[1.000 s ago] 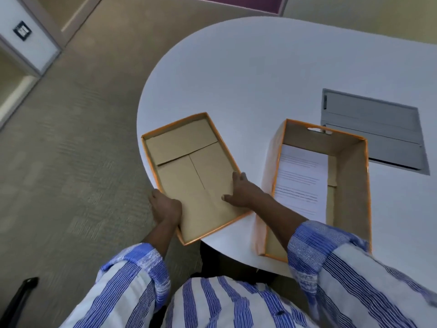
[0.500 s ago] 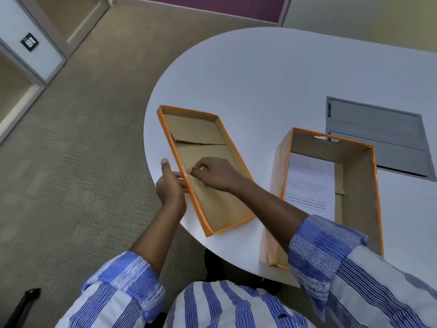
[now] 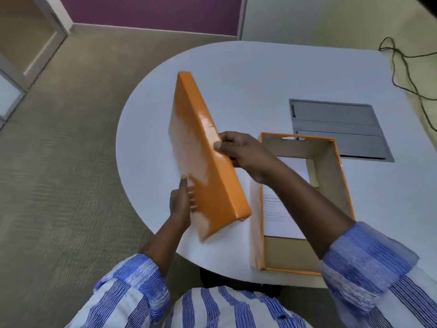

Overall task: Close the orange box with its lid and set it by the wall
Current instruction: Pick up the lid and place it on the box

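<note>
The orange lid (image 3: 201,147) is off the table, tilted steeply on edge with its glossy orange outside facing me. My left hand (image 3: 181,202) presses against its lower left face, and my right hand (image 3: 243,153) grips its right rim. To the right of the lid, the open orange box (image 3: 340,185) stands on the white table (image 3: 236,74) near its front edge. A printed white sheet (image 3: 275,209) lies inside the box, and my right forearm crosses above it.
A grey hatch panel (image 3: 335,124) is set in the table just behind the box. A dark cable (image 3: 406,74) trails over the far right corner. Purple and cream walls (image 3: 307,17) stand beyond the table. Carpet floor (image 3: 66,162) lies to the left.
The lid was lying open side up on the table with both hands on it. It has been lifted and turned over, so its orange outside now faces me.
</note>
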`<state>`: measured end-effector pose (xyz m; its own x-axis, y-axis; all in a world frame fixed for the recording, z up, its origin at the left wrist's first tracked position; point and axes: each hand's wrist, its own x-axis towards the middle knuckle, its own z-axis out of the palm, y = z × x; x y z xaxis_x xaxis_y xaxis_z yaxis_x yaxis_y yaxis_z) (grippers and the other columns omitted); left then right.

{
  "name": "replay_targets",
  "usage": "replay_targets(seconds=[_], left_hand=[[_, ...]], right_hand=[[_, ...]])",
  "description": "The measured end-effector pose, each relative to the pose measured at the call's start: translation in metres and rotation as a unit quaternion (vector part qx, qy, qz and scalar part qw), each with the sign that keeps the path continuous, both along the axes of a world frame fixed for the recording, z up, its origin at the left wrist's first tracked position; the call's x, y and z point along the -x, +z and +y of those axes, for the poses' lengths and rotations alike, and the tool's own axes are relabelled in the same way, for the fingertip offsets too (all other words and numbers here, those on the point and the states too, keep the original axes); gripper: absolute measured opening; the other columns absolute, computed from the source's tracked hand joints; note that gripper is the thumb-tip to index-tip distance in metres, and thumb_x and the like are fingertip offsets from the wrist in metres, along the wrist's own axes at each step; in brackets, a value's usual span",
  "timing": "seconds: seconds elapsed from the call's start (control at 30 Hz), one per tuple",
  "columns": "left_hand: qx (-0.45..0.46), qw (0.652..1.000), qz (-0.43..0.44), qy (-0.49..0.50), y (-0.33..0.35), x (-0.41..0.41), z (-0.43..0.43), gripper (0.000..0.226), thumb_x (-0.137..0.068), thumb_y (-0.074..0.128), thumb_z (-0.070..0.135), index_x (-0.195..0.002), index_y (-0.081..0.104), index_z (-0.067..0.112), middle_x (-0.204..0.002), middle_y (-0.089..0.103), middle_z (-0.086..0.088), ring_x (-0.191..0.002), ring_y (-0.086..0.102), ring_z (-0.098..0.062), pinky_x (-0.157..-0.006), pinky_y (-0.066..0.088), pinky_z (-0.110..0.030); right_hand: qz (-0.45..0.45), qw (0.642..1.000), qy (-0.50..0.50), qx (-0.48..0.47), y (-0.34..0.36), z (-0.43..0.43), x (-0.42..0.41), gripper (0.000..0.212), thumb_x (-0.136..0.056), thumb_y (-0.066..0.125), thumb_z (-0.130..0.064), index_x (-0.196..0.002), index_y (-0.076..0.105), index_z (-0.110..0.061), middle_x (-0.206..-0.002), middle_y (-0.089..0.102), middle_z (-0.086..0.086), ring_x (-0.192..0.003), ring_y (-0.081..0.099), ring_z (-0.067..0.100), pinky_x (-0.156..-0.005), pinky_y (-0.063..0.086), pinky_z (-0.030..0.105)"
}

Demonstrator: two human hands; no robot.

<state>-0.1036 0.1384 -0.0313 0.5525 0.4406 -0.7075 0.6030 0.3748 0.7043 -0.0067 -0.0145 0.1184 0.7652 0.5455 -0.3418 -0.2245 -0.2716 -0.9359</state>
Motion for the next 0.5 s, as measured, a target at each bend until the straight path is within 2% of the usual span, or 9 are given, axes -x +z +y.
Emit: replay_targets(seconds=[0.1, 0.17, 0.23, 0.33, 0.4, 0.5], left_hand=[[0.117, 0.992, -0.032, -0.021, 0.005, 0.0, -0.007, 0.054, -0.092, 0.045, 0.072, -0.125, 0.059, 0.032, -0.117, 0.071, -0.004, -0.106, 0.067, -0.027, -0.084, 0.055, -0.046], [0.115, 0.99, -0.047, -0.059, 0.009, -0.004, -0.014, 0.046, -0.093, 0.049, 0.068, -0.119, 0.062, 0.033, -0.12, 0.07, -0.001, -0.107, 0.066, -0.023, -0.088, 0.053, -0.045], [0.082, 0.99, -0.053, -0.106, 0.015, -0.01, -0.026, 0.036, -0.095, 0.051, 0.063, -0.11, 0.063, 0.033, -0.117, 0.072, -0.001, -0.105, 0.069, -0.024, -0.091, 0.054, -0.047], [0.046, 0.982, -0.064, -0.171, 0.023, -0.018, -0.048, 0.043, -0.093, 0.054, 0.063, -0.115, 0.062, 0.027, -0.117, 0.074, -0.006, -0.104, 0.072, -0.031, -0.092, 0.057, -0.054], [0.012, 0.977, -0.067, -0.2, 0.029, -0.022, -0.063, 0.053, -0.09, 0.057, 0.064, -0.119, 0.061, 0.02, -0.116, 0.073, -0.007, -0.102, 0.072, -0.029, -0.088, 0.059, -0.05], [-0.036, 0.968, -0.075, -0.236, 0.037, -0.027, -0.088, 0.056, -0.094, 0.056, 0.06, -0.126, 0.057, 0.014, -0.117, 0.07, -0.007, -0.1, 0.07, -0.025, -0.08, 0.058, -0.04]], right_hand=[[0.041, 0.996, -0.05, -0.054, 0.01, -0.041, -0.005, 0.033, -0.101, 0.055, -0.023, -0.13, 0.061, -0.007, -0.111, 0.072, 0.01, -0.096, 0.069, 0.02, -0.09, 0.056, 0.037], [0.044, 0.993, -0.089, -0.059, 0.012, -0.071, -0.006, 0.034, -0.101, 0.056, -0.023, -0.132, 0.06, -0.011, -0.118, 0.071, 0.01, -0.099, 0.07, 0.021, -0.091, 0.057, 0.038], [0.038, 0.988, -0.143, -0.039, 0.011, -0.1, -0.007, 0.032, -0.101, 0.055, -0.023, -0.131, 0.061, -0.014, -0.115, 0.072, 0.007, -0.095, 0.07, 0.018, -0.085, 0.059, 0.035], [0.014, 0.972, -0.229, 0.048, 0.008, -0.143, -0.005, 0.033, -0.102, 0.053, -0.029, -0.131, 0.063, -0.017, -0.109, 0.074, 0.003, -0.094, 0.072, 0.019, -0.074, 0.056, 0.032], [-0.011, 0.958, -0.257, 0.128, 0.003, -0.17, -0.001, 0.036, -0.101, 0.052, -0.039, -0.129, 0.065, -0.022, -0.11, 0.074, 0.003, -0.096, 0.071, 0.022, -0.074, 0.053, 0.033], [-0.026, 0.942, -0.253, 0.22, -0.003, -0.204, 0.009, 0.045, -0.097, 0.049, -0.054, -0.131, 0.06, -0.025, -0.114, 0.069, 0.002, -0.093, 0.067, 0.02, -0.075, 0.052, 0.035]])
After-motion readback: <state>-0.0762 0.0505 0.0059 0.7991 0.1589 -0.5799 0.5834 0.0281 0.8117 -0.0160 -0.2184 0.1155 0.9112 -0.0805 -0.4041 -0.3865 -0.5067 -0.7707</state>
